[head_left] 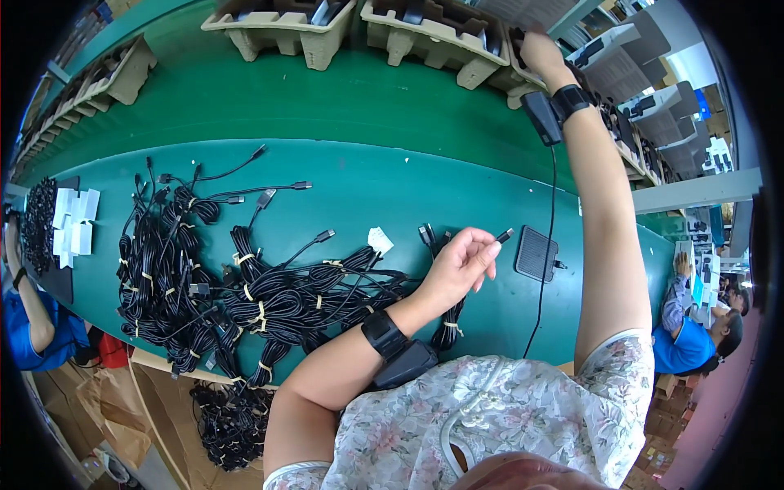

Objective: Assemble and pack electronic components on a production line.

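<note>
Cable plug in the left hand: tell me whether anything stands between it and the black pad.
Nothing visible stands between the cable plug in the left hand and the black pad. A thin cord from the box at the right wrist crosses the pad's right side in this view; contact is unclear.

Folded white pieces (82, 238) far left, blue-clad co-worker (684, 349) far right

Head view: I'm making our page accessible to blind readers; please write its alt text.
A person's bare left hand holds a slim black cable plug above a flat green worktable, while the right hand is at a brown molded-pulp tray, upper right. Tied coils of black cable lie heaped at left.
</note>
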Motion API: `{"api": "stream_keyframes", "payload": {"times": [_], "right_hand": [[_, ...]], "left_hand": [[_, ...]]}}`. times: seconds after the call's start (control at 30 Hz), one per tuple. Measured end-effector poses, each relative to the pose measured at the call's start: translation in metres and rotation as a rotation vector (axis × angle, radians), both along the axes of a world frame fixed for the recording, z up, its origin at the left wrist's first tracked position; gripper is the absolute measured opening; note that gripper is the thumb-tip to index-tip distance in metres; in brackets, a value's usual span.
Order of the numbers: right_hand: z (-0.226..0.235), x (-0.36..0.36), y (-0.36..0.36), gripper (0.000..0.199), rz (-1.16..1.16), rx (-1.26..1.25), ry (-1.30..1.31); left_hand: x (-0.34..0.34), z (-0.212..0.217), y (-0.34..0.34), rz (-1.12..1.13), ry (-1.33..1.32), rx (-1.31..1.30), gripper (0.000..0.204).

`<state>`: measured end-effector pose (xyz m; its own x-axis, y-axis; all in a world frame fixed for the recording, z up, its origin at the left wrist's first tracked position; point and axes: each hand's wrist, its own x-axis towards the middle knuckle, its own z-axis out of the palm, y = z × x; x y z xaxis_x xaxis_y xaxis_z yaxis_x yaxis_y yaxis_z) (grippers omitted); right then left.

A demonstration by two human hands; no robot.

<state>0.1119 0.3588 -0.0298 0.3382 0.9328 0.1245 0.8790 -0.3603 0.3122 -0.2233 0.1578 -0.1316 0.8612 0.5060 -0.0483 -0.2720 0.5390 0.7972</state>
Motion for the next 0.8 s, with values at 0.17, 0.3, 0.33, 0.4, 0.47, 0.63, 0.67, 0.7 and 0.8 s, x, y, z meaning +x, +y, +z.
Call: {"api": "stream_keyframes", "payload": {"times": [0.17,0.3,0.33,0.4,0.47,0.63,0.67,0.7,0.8], "right_hand": [[-0.024,-0.007,0.009,0.03,-0.028,0.298,0.106],[-0.023,0.005,0.004,0.026,-0.017,0.236,0.179],[-0.023,0.015,-0.001,0.026,0.057,0.19,0.127],[-0.023,0.024,-0.005,0.026,0.132,0.142,0.078],[-0.023,0.024,-0.007,0.026,0.141,0.233,0.066],[-0.033,0.028,-0.015,0.025,0.105,0.525,0.211],[-0.035,0.037,-0.015,0.025,0.097,0.524,0.21],[-0.037,0.051,-0.011,0.026,0.083,0.521,0.193],[-0.035,0.047,-0.007,0.027,0.066,0.513,0.174]], "left_hand": [[-0.001,0.001,0.001,0.026,0.02,-0.009,0.02],[0.0,0.0,0.002,0.038,0.015,-0.002,0.021],[0.0,0.001,0.003,0.035,0.014,-0.012,0.021],[-0.001,0.002,0.003,0.031,0.017,-0.033,0.022],[-0.002,0.001,0.003,0.038,0.02,-0.03,0.022],[-0.001,0.002,0.001,0.044,0.023,-0.018,0.022],[0.0,0.002,0.0,0.041,0.021,-0.015,0.022],[0.002,0.002,0.0,0.031,0.022,-0.017,0.022],[0.001,-0.002,0.003,0.022,0.02,0.015,0.023]]}}
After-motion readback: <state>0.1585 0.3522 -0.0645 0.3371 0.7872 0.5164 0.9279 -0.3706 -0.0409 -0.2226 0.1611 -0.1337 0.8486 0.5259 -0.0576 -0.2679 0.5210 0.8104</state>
